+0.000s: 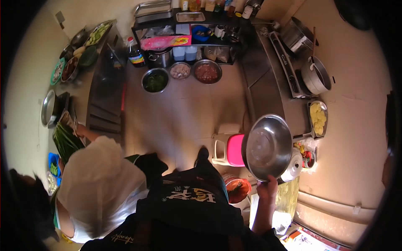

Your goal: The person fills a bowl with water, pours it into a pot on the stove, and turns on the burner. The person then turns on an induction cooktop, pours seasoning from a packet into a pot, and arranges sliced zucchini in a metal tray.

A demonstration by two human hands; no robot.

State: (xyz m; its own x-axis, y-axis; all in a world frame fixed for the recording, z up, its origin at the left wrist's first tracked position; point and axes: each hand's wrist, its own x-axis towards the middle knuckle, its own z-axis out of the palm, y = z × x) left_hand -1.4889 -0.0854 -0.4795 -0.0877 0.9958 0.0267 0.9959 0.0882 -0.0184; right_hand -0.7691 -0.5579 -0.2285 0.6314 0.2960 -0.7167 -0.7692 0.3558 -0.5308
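My right hand (267, 187) grips the near rim of a large stainless steel bowl (268, 146), fingers closed on its edge. The bowl is tilted so that its inside faces me, and I see no food in it. It hangs out to my right, over part of a pink-topped stool (235, 150) and beside the right-hand counter. A lidded white pot (292, 165) is partly hidden behind the bowl. My left hand is out of view.
A co-worker in white (100, 184) stands close at my left, near green leafy stalks (67, 140). Bowls of greens (155, 80) and meat (207, 72) are ahead. Pots (316, 75) and a tray of yellow pieces (318, 119) line the right. A red-lined bucket (238, 189) stands near my legs.
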